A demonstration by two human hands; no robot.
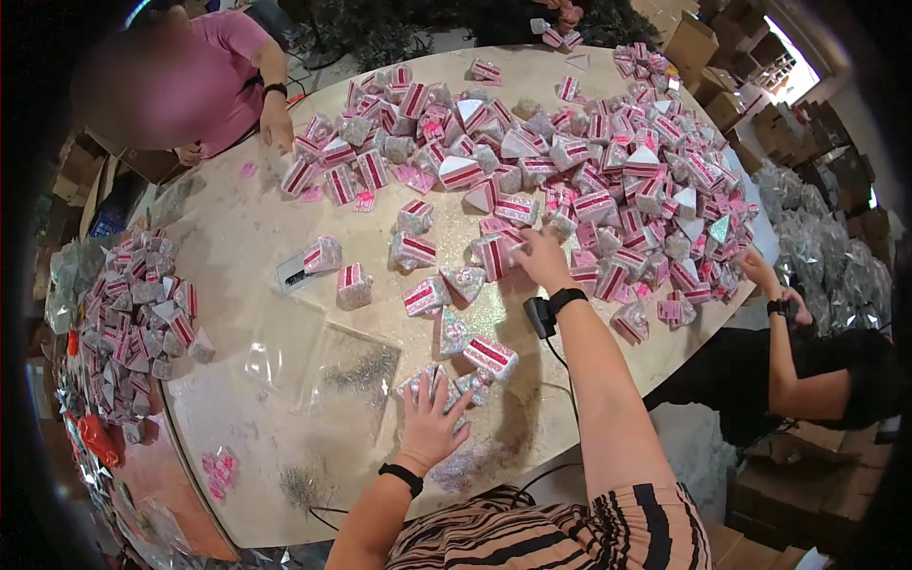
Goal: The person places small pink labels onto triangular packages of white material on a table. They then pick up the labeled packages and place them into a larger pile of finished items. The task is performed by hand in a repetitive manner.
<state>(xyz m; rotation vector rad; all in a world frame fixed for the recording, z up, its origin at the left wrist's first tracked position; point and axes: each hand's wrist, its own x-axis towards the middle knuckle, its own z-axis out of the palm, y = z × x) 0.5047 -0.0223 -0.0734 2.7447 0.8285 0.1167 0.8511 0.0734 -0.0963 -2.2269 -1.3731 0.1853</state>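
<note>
Cake-slice ornaments, white and glittery with red and pink stripes, cover much of the pale table. My right hand (541, 258) is reached out to the near side of the big pile, its fingers closed on the side of one cake-slice ornament (493, 257). Close to my body, my left hand (432, 420) lies with fingers spread over a few silvery, glittery ornaments (472, 385); its fingertips partly hide them. Just beyond it sits another cake-slice ornament (491, 356), striped side up. Several more stand between my two hands, among them a tilted one (426, 295).
The large ornament pile (627, 180) spreads across the far right. A second heap (138, 323) lies at the left. Clear plastic sheeting (285, 356) and pink cards (218, 473) lie on the table (228, 275). A person in pink (228, 66) and a person in black (807, 380) work nearby.
</note>
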